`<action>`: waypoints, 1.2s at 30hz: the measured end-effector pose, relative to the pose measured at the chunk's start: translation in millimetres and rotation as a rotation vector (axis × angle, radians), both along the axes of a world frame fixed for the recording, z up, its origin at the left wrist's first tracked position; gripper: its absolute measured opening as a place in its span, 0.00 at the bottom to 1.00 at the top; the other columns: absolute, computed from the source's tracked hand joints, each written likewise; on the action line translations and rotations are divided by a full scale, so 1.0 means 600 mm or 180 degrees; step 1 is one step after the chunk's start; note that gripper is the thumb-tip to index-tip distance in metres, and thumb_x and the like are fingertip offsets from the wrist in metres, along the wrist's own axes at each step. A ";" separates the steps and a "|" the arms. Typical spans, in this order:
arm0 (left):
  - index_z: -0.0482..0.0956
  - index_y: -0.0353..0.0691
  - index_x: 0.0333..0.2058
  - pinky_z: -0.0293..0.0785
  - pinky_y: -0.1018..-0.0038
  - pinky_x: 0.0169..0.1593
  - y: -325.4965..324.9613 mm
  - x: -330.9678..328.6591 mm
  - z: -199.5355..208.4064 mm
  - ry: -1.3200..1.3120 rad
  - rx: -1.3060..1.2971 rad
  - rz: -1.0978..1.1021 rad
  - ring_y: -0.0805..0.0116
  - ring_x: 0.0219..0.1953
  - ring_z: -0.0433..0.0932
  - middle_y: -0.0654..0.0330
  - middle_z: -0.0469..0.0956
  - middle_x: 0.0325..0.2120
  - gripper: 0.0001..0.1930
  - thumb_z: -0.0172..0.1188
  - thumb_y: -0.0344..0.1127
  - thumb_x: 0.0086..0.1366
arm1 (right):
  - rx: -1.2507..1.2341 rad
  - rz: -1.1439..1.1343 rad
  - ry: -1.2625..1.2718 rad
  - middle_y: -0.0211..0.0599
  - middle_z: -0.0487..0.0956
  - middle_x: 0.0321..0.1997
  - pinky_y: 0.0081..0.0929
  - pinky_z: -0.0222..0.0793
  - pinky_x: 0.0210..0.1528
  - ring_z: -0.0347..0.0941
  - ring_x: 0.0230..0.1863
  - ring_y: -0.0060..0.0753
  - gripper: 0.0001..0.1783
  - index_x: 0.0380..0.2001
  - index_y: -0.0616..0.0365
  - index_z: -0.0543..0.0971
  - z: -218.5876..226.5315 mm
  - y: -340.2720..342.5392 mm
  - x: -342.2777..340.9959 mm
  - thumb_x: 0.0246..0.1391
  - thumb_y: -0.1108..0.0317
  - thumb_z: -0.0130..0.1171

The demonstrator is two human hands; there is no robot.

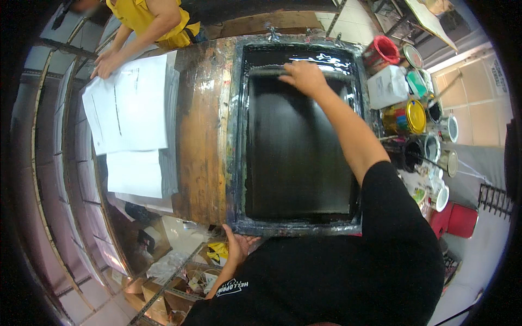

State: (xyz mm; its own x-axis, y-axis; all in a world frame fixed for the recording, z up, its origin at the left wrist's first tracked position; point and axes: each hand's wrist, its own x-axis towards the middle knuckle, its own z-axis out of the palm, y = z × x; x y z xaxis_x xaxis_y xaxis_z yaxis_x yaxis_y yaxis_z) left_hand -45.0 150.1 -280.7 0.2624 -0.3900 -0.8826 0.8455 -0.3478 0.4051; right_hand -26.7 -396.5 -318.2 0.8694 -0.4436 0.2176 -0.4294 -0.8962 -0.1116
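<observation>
A large screen-printing frame (232,179) with a dark mesh lies in front of me, wet black ink (326,61) pooled along its far end. My right hand (305,77) reaches across the mesh to that end, its fingers closed over a dark squeegee (266,71) that spans the frame. Part of the squeegee is hidden under the hand. At the near left corner, my left hand (241,245) holds the frame's edge, thumb at the corner and fingers along the near side.
Left of the frame is a stained wooden board (201,125), then a stack of white printed sheets (130,108). A person in yellow (147,22) has hands at the stack's far corner. Paint cans (405,117) and a white jug (387,87) crowd the right side. Racks (60,130) stand far left.
</observation>
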 end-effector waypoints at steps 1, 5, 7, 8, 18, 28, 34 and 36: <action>0.48 0.27 0.70 0.68 0.47 0.65 0.004 0.001 0.002 -0.0047 -0.0203 -0.0093 0.40 0.64 0.69 0.36 0.66 0.64 0.67 0.34 0.90 0.55 | -0.0013 0.0032 -0.0016 0.40 0.82 0.36 0.46 0.78 0.40 0.80 0.43 0.49 0.23 0.39 0.49 0.78 0.003 0.049 -0.022 0.61 0.41 0.57; 0.53 0.23 0.67 0.68 0.50 0.66 0.010 0.006 0.025 -0.0166 -0.0915 -0.0299 0.46 0.63 0.71 0.39 0.69 0.61 0.62 0.31 0.85 0.61 | 0.0357 -0.0042 0.0229 0.39 0.81 0.37 0.46 0.77 0.38 0.80 0.41 0.47 0.22 0.41 0.51 0.76 0.056 0.295 -0.157 0.57 0.45 0.63; 0.46 0.22 0.70 0.65 0.51 0.68 0.020 0.019 0.022 -0.0047 -0.1277 -0.0523 0.44 0.68 0.65 0.38 0.62 0.66 0.64 0.30 0.85 0.62 | 0.0543 -0.0097 0.0509 0.39 0.79 0.34 0.43 0.78 0.34 0.80 0.38 0.47 0.23 0.39 0.54 0.73 0.127 0.415 -0.222 0.56 0.46 0.65; 0.49 0.22 0.69 0.64 0.51 0.69 0.013 0.021 0.035 -0.0053 -0.1338 -0.0523 0.44 0.67 0.66 0.39 0.65 0.65 0.64 0.29 0.85 0.61 | 0.0690 -0.0170 0.0582 0.40 0.78 0.33 0.43 0.78 0.33 0.79 0.35 0.48 0.23 0.38 0.55 0.72 0.157 0.466 -0.249 0.56 0.48 0.65; 0.59 0.29 0.69 0.49 0.48 0.74 -0.104 0.084 0.266 -0.0845 -0.4436 -0.0589 0.42 0.72 0.58 0.34 0.61 0.68 0.57 0.29 0.82 0.64 | -0.1068 -0.0443 -0.0955 0.40 0.75 0.33 0.49 0.62 0.50 0.73 0.42 0.47 0.17 0.36 0.56 0.76 0.503 0.508 -0.233 0.55 0.53 0.60; 0.49 0.38 0.75 0.08 0.30 0.66 -0.091 -0.035 -0.088 -0.5511 0.0376 -0.4409 0.45 0.78 0.28 0.31 0.40 0.74 0.61 0.36 0.86 0.58 | -0.0704 -0.0087 -0.1709 0.53 0.70 0.14 0.42 0.66 0.28 0.70 0.18 0.50 0.23 0.15 0.68 0.71 0.634 0.427 -0.163 0.51 0.57 0.55; 0.63 0.29 0.68 0.41 0.39 0.71 -0.166 -0.022 0.009 -0.5453 -0.0466 -0.3727 0.46 0.73 0.54 0.40 0.58 0.71 0.50 0.58 0.69 0.62 | -0.0617 -0.0050 -0.1615 0.54 0.71 0.16 0.44 0.67 0.29 0.71 0.20 0.52 0.22 0.17 0.68 0.72 0.680 0.359 -0.148 0.51 0.57 0.55; 0.66 0.32 0.67 0.63 0.48 0.67 -0.223 -0.010 0.074 -0.5206 -0.1362 -0.2817 0.46 0.67 0.69 0.44 0.67 0.67 0.42 0.68 0.55 0.63 | -0.0618 -0.0040 -0.1601 0.54 0.72 0.16 0.44 0.67 0.29 0.71 0.20 0.53 0.22 0.17 0.68 0.72 0.696 0.343 -0.139 0.51 0.57 0.55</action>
State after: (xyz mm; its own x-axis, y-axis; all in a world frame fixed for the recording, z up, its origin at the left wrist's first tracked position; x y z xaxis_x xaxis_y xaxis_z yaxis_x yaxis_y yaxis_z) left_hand -50.8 16.3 -236.2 0.2518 -0.9537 0.1644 -0.7361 -0.0785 0.6723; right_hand -110.4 -190.8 99.2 0.6316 -0.3635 0.6848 -0.3763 -0.9160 -0.1392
